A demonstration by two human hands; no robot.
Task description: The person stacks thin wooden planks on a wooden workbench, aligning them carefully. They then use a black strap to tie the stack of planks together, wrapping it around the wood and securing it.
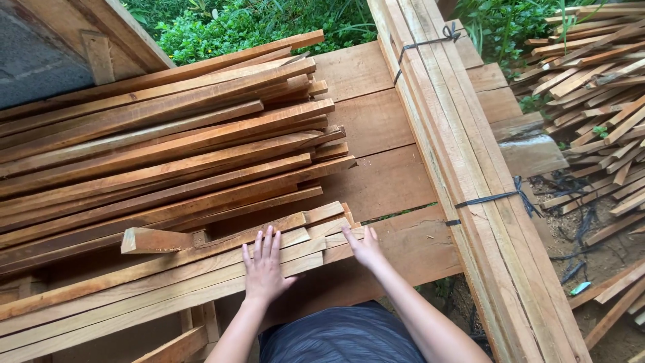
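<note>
Left hand (pixel 263 270) lies flat, fingers spread, palm down on the near row of pale wood slats (pixel 201 269); nothing gripped. Right hand (pixel 365 247) is open too, fingers against the slat ends at the right of that row, pressing rather than clasping. The slats lie side by side at the near edge of the plank bench (pixel 376 128), ends roughly flush under the right hand. Judgement: thin sawn strips, light singly, stiff across but springy along the length, rough-sawn so not slippery; splinters likely. Best hold looks like a pinch across the width near the end, or mid-length with both hands to stop sag. One short offcut block (pixel 156 240) sits loose on top, just left of the left hand. Behind, a larger darker slat stack (pixel 168 141) fans across the bench. Right of it, a long tied bundle (pixel 463 154) with dark straps. Farther right, loose scrap pile (pixel 598 101) on ground; green foliage (pixel 248 23) beyond.
</note>
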